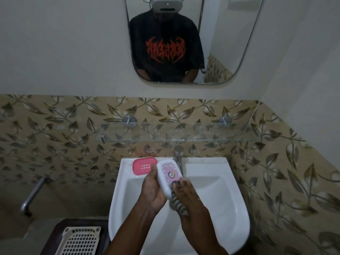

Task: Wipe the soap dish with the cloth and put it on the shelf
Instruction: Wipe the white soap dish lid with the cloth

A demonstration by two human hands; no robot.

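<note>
My left hand (153, 190) grips a white oval soap dish part (168, 176) with a pink patterned face and a round sticker, held tilted over the white sink (237, 208). A striped grey cloth (177, 203) is bunched in my right hand (185, 192), which presses it against the dish's lower right edge. A pink soap dish tray (142, 165) with drain slots lies on the sink's back left ledge. The glass shelf (202, 134) hangs on the tiled wall above the sink, with nothing on it.
A chrome tap (178, 153) stands at the sink's back centre, just behind the held dish. A mirror (220, 43) above reflects a person. A metal pipe (34, 194) sticks out at the left wall. A white plastic basket (81, 240) sits at the lower left.
</note>
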